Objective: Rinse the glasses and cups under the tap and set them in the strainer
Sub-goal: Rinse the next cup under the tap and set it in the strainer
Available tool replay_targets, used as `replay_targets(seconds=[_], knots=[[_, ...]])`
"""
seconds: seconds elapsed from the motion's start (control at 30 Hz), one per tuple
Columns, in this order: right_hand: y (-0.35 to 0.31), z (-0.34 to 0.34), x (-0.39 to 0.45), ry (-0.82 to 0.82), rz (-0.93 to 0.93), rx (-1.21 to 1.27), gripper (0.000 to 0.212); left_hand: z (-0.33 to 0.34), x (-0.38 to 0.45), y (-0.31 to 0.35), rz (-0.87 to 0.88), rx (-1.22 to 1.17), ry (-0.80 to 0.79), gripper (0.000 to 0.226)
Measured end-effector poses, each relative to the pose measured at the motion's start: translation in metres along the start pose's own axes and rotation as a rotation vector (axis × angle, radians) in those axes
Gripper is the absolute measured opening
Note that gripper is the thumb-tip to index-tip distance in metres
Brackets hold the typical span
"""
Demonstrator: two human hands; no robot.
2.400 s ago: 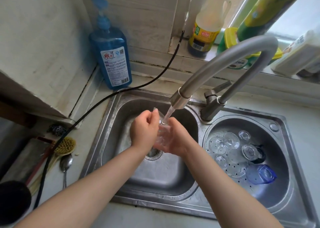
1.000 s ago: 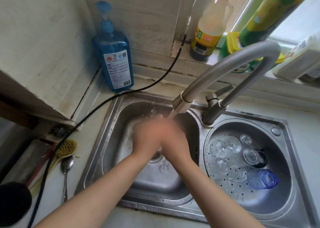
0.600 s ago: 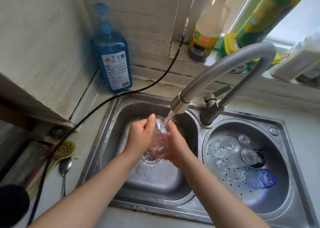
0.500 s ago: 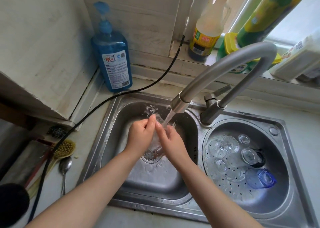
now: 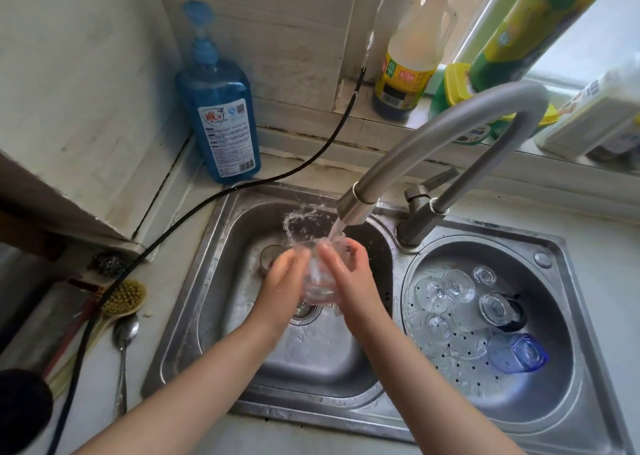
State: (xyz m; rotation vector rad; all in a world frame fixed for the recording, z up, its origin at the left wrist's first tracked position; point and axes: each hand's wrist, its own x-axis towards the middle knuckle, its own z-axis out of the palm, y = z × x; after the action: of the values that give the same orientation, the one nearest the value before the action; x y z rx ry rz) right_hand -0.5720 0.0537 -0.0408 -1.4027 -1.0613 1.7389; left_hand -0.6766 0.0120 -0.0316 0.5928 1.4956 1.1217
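A clear glass point(image 5: 318, 278) sits upright under the running tap point(image 5: 356, 208), over the left sink basin point(image 5: 221, 281). My left hand point(image 5: 284, 278) holds its left side and my right hand point(image 5: 349, 274) grips its right side with the fingers curled over the rim. Water splashes up and back out of the glass. The round strainer point(image 5: 540, 399) fills the right basin and holds several upturned clear glasses point(image 5: 457, 285) and a blue cup point(image 5: 519, 354) lying on its side.
A blue soap dispenser point(image 5: 221, 115) stands at the back left corner. A black cable point(image 5: 277, 177) runs across the counter. A brush point(image 5: 121, 298) and a spoon point(image 5: 124, 333) lie left of the sink. Bottles point(image 5: 412, 59) line the window ledge.
Both hands stay under the tap with the glass and have turned it. It now stands more upright and water splashes out of it toward the back of the basin.
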Motion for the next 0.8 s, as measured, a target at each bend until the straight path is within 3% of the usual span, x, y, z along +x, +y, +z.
replay_targets(seconds=[0.07, 0.23, 0.33, 0.47, 0.6, 0.73, 0.8], knots=[[0.002, -0.003, -0.006, 0.026, -0.151, -0.182, 0.066, -0.002, -0.006, -0.004, -0.020, 0.013, -0.069, 0.018], [0.003, -0.012, -0.011, -0.070, -0.346, -0.324, 0.034, -0.005, -0.002, -0.012, 0.029, 0.103, -0.195, 0.091], [0.005, -0.021, -0.016, -0.152, -0.481, -0.593, 0.020, -0.012, 0.008, -0.014, 0.171, 0.253, -0.131, 0.096], [-0.005, -0.032, -0.012, -0.234, -0.891, -1.093, 0.039, -0.017, 0.012, -0.009, 0.350, 0.454, -0.106, 0.092], [-0.028, -0.017, -0.015, -0.366, -0.709, -1.300, 0.072, -0.018, 0.014, -0.001, 0.443, 0.643, -0.063, 0.089], [-0.043, 0.006, -0.020, -0.522, -0.176, -0.962, 0.064, -0.016, 0.015, -0.003, 0.546, 0.653, -0.026, 0.065], [-0.043, 0.012, -0.027, -0.583, -0.184, -0.969, 0.056, -0.019, 0.017, -0.003, 0.581, 0.707, -0.018, 0.065]])
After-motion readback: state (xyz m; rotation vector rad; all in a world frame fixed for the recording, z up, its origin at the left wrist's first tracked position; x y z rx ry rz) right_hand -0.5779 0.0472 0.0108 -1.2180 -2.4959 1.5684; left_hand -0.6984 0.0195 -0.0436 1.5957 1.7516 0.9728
